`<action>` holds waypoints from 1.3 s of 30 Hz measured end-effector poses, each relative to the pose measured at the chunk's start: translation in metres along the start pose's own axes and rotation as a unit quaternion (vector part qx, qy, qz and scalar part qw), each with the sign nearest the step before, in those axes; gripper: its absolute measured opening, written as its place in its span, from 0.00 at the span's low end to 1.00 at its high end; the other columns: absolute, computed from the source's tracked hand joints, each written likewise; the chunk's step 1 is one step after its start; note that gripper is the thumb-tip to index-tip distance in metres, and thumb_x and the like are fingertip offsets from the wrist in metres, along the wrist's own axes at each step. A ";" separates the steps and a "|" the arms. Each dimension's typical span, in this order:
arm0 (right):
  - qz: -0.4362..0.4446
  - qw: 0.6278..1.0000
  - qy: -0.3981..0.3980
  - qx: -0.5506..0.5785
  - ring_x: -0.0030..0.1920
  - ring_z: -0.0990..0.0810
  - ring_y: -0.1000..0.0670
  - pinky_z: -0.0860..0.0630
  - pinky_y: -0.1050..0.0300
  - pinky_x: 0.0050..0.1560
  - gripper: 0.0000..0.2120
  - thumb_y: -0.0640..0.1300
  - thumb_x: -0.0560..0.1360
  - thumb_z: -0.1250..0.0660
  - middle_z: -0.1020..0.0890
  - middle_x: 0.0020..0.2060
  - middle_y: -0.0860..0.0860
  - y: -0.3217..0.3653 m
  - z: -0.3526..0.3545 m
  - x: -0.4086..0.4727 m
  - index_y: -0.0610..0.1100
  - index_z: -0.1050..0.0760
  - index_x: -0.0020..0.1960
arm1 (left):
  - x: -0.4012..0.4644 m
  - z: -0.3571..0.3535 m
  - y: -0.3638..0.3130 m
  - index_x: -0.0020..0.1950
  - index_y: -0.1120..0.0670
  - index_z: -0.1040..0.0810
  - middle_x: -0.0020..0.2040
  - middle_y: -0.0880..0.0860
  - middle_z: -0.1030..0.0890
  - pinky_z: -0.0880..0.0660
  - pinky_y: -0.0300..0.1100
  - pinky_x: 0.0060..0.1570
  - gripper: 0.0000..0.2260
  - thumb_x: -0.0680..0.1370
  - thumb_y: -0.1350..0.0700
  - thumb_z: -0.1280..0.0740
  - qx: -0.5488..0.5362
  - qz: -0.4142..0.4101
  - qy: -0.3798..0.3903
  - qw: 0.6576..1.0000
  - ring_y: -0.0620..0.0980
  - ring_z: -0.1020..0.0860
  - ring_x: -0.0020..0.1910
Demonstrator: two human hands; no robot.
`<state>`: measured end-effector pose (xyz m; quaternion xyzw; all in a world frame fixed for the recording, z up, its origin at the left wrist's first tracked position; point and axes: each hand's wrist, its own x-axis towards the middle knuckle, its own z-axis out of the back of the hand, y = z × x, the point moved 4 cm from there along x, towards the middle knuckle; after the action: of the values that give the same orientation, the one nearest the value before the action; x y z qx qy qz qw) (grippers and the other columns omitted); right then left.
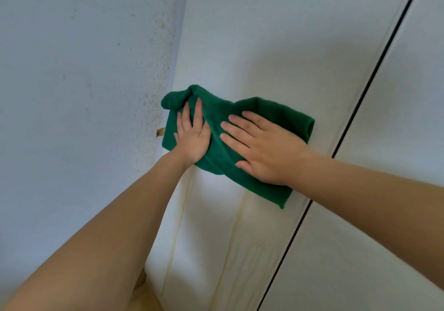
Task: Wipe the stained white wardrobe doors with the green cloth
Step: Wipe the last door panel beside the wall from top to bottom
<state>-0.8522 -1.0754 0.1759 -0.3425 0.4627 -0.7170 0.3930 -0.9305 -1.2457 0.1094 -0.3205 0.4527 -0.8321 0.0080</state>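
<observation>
Hands (192, 137) (262, 147) press green cloth (216, 118) on white wardrobe door (276, 46) beside speckled wall (84, 70).

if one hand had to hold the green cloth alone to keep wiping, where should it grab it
Probably the bunched upper-left end of the green cloth, coming from the left hand side. The fabric is already gathered into a thick fold there, while the rest lies flat on the wardrobe door under the right hand.

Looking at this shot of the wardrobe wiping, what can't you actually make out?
Head view only:
- Door surface under the green cloth: covered by cloth and both hands, left hand, right hand.
- Wardrobe door top and bottom: cut off by the frame edges.
- Small tan scrap at the wall: too small to identify.
</observation>
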 end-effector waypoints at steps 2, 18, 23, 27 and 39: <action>-0.066 0.997 0.037 0.013 0.79 0.59 0.37 0.64 0.40 0.76 0.40 0.67 0.79 0.59 0.56 0.80 0.40 0.009 -0.003 -0.011 0.40 0.59 0.80 | 0.001 -0.002 0.001 0.79 0.33 0.64 0.82 0.43 0.63 0.60 0.62 0.78 0.27 0.85 0.38 0.52 -0.001 0.005 0.006 1.000 0.50 0.63 0.81; -0.204 0.976 -0.035 0.069 0.79 0.53 0.39 0.71 0.40 0.73 0.30 0.55 0.83 0.53 0.51 0.80 0.41 0.058 -0.014 -0.019 0.40 0.51 0.80 | 0.003 0.001 0.022 0.83 0.47 0.55 0.81 0.60 0.52 0.54 0.64 0.77 0.36 0.77 0.35 0.59 0.091 -0.085 -0.015 0.992 0.61 0.54 0.80; -0.228 0.972 -0.041 0.048 0.78 0.58 0.37 0.76 0.37 0.69 0.32 0.52 0.84 0.55 0.60 0.78 0.36 0.088 -0.027 -0.016 0.34 0.60 0.79 | -0.001 -0.005 0.019 0.83 0.47 0.55 0.82 0.57 0.54 0.56 0.65 0.77 0.31 0.80 0.41 0.56 0.060 -0.061 -0.008 0.996 0.58 0.58 0.81; -0.135 0.987 -0.062 0.061 0.77 0.44 0.39 0.62 0.40 0.75 0.34 0.60 0.79 0.43 0.42 0.78 0.39 0.054 -0.025 -0.004 0.39 0.40 0.78 | -0.020 -0.017 0.030 0.82 0.43 0.56 0.83 0.52 0.57 0.57 0.64 0.78 0.26 0.85 0.44 0.51 0.014 0.012 -0.029 0.999 0.53 0.58 0.81; -0.176 0.983 -0.022 0.043 0.77 0.64 0.34 0.76 0.37 0.69 0.32 0.51 0.84 0.58 0.65 0.75 0.32 0.100 -0.029 -0.013 0.30 0.66 0.77 | 0.003 0.008 0.047 0.83 0.46 0.57 0.82 0.57 0.58 0.55 0.58 0.79 0.29 0.84 0.43 0.51 0.067 -0.034 0.019 0.997 0.58 0.57 0.81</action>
<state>-0.8471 -1.0789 0.0713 -0.4168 0.3555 -0.7865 0.2851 -0.9415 -1.2804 0.0786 -0.3191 0.3844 -0.8662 -0.0076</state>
